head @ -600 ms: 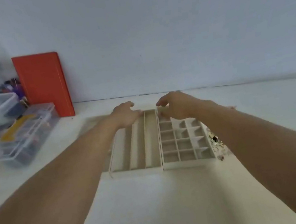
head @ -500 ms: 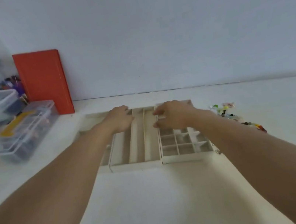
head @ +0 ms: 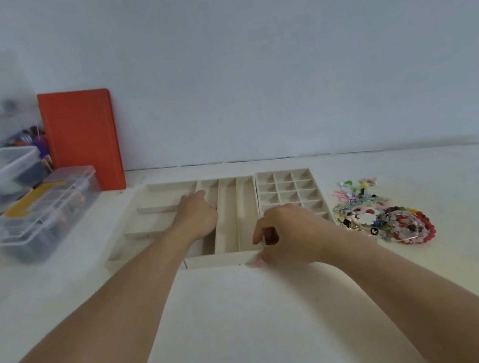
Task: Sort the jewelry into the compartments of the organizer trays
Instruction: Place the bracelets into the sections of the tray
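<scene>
Our right-hand fingers (head: pixel 258 234) are curled, thumb and fingertips pinching the near corner where the middle tray (head: pixel 234 213) meets the grid tray (head: pixel 289 187), low centre of the frame. The left hand (head: pixel 198 216) rests just above, fingers bent down over the divider between the middle tray and the wide tray (head: pixel 150 217); whether they actually grip it we cannot tell. The jewelry (head: pixel 378 215) lies heaped on the desk (head: pixel 254 320) at right centre, just beside the grid tray, none of it sorted yet.

We judge the risk to be a sideways shove: nudging the trays right could push into the heap and scatter beads. Left-side clutter, the clear boxes (head: pixel 27 215) and the orange folder (head: pixel 82 140), sits well apart.
</scene>
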